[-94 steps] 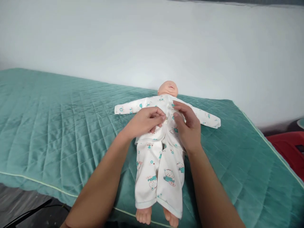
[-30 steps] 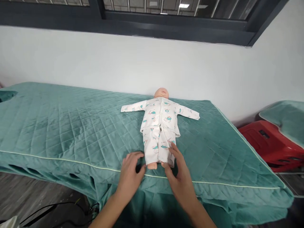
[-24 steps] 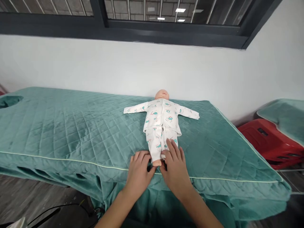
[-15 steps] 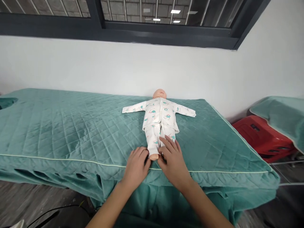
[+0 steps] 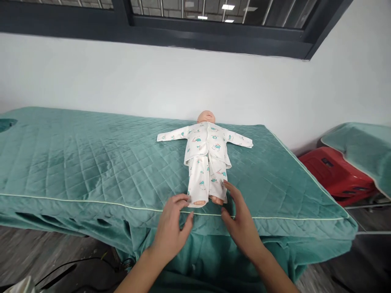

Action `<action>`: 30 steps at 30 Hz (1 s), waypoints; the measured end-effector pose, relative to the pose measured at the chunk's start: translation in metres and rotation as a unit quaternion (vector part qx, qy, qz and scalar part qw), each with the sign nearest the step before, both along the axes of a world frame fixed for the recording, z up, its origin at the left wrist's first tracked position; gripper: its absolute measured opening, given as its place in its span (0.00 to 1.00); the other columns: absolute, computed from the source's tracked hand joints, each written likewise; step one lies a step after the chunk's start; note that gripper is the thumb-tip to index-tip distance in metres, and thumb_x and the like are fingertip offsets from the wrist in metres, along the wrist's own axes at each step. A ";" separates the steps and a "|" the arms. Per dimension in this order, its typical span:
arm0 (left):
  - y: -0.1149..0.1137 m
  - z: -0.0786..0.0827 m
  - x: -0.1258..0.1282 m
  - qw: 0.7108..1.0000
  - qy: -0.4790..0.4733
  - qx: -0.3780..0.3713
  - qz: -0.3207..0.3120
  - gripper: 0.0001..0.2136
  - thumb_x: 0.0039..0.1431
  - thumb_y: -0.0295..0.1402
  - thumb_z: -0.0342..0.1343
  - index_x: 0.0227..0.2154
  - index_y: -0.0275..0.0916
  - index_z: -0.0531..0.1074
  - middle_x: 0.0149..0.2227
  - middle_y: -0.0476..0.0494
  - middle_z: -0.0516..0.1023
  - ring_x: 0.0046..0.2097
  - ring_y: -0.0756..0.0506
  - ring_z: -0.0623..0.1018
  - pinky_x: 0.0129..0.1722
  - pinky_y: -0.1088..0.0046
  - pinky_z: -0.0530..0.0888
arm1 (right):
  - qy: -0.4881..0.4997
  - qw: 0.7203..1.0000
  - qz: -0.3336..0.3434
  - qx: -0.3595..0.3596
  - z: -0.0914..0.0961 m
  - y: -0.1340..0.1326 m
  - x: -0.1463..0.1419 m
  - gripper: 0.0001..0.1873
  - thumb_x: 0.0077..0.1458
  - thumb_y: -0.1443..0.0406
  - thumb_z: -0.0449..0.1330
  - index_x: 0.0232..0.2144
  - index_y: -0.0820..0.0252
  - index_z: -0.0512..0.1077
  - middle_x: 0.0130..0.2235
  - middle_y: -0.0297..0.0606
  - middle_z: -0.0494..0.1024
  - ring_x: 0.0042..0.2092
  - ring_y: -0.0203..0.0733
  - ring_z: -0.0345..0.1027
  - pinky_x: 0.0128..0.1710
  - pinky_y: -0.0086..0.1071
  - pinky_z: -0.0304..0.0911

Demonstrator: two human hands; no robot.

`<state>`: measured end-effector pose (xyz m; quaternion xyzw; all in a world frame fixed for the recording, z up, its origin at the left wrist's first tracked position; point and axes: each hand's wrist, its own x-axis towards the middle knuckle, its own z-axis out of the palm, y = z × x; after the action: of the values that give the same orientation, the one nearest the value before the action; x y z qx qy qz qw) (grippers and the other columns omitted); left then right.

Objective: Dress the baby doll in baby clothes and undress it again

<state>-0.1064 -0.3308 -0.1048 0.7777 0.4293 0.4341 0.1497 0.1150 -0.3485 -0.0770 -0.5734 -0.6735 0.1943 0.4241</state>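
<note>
A baby doll (image 5: 206, 158) lies on its back on a teal quilted bed (image 5: 91, 162), arms spread, dressed in a white printed shirt and trousers. Its bare feet poke out near the bed's front edge. My left hand (image 5: 171, 228) hovers just left of and below the feet, fingers spread, holding nothing. My right hand (image 5: 241, 221) is open just right of the trouser hem, fingertips close to the cloth, holding nothing.
A white wall with a dark-framed window (image 5: 183, 24) runs behind the bed. A red object (image 5: 332, 173) sits on the floor at the right, beside another teal-covered surface (image 5: 363, 150). Dark cables (image 5: 61, 272) lie on the floor at lower left.
Both hands came down from the doll's chest to its feet, rested on the trouser legs, then lifted off and drew apart. The view pulled back from the bed.
</note>
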 end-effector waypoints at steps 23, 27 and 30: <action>0.021 0.049 0.055 0.985 0.135 0.092 -0.052 0.07 0.62 0.24 0.51 0.40 0.40 0.71 0.62 0.36 0.71 0.70 0.35 0.61 0.65 0.48 0.65 | -0.061 0.997 -0.008 -0.041 0.030 -0.007 0.020 0.03 0.62 0.67 0.54 0.36 0.54 0.67 0.37 0.36 0.72 0.38 0.42 0.67 0.39 0.37 0.65; 0.019 0.042 0.039 0.994 0.035 -0.023 -0.105 0.03 0.65 0.28 0.52 0.38 0.42 0.71 0.64 0.40 0.68 0.71 0.37 0.60 0.65 0.50 0.66 | -0.093 0.989 0.029 -0.111 0.015 -0.014 0.033 0.05 0.61 0.68 0.52 0.37 0.54 0.68 0.39 0.38 0.73 0.38 0.43 0.68 0.38 0.39 0.67; 0.041 0.041 0.022 0.977 -0.147 -0.145 -0.049 0.04 0.67 0.35 0.53 0.38 0.44 0.71 0.64 0.43 0.69 0.67 0.40 0.66 0.64 0.55 0.68 | -0.031 0.992 0.018 -0.124 0.005 0.001 0.052 0.09 0.60 0.66 0.53 0.42 0.53 0.70 0.43 0.39 0.76 0.43 0.45 0.72 0.45 0.42 0.69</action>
<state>-0.0840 -0.2901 -0.0640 0.6960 0.4219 0.4687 0.3433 0.1673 -0.3478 -0.0719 -0.6152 -0.6673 0.2661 0.3246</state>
